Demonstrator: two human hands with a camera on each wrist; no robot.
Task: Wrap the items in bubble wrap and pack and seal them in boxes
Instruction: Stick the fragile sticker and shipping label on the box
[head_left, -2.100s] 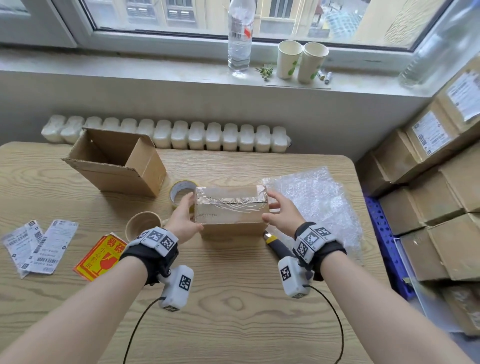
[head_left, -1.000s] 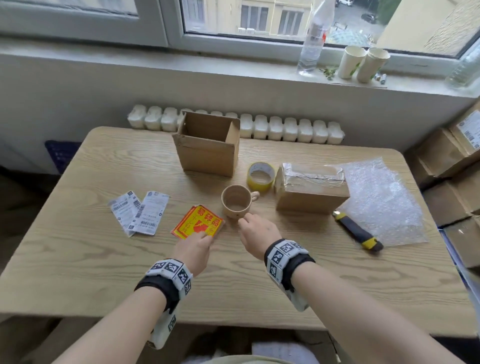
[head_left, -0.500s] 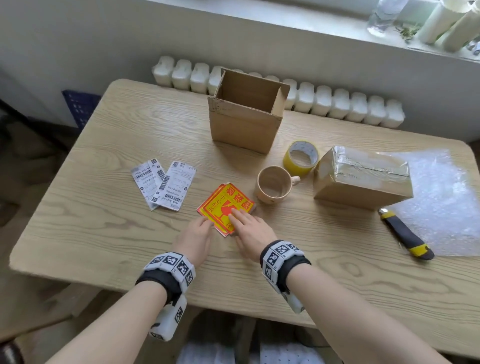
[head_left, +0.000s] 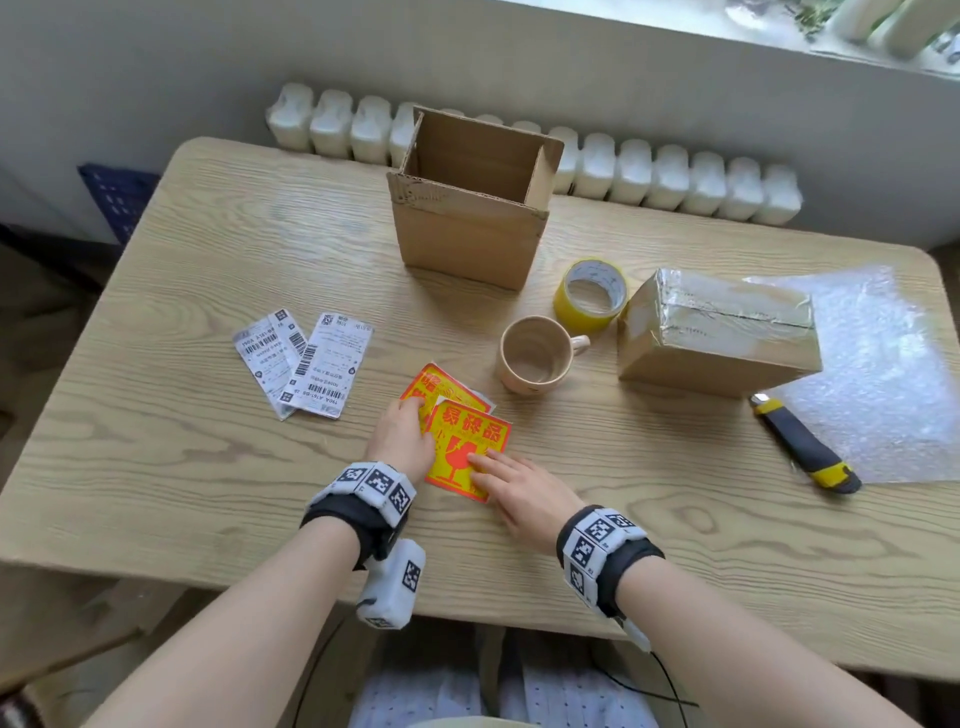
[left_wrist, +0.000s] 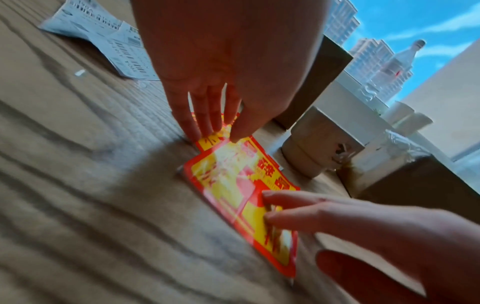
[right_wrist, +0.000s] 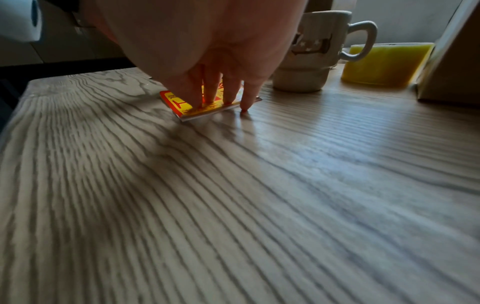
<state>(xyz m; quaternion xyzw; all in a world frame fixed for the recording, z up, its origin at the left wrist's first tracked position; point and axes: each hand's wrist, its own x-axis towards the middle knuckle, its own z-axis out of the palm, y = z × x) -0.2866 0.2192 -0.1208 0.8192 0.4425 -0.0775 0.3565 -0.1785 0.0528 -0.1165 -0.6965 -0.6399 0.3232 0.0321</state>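
Observation:
Two yellow-and-red fragile stickers (head_left: 467, 441) lie overlapped on the table's near middle. The straight fingers of my left hand (head_left: 410, 423) press on the farther sticker (left_wrist: 207, 142). My right hand (head_left: 498, 470) lies flat with its fingertips (right_wrist: 215, 96) on the nearer sticker (right_wrist: 182, 107), and neither hand grips anything. A beige mug (head_left: 535, 353) stands empty just beyond the stickers. To its right sits a taped-shut cardboard box (head_left: 722, 332). An open cardboard box (head_left: 472, 208) stands farther back. A bubble wrap sheet (head_left: 872, 374) lies at the right.
A yellow tape roll (head_left: 592, 293) sits between the mug and the sealed box. A utility knife (head_left: 802, 447) lies on the bubble wrap's near edge. Two white shipping labels (head_left: 306, 361) lie to the left. The wooden table (head_left: 208, 467) ends close to my wrists.
Both hands left the sealed box and came down on the stickers. Over the last half second the top sticker slid toward me, off the one beneath.

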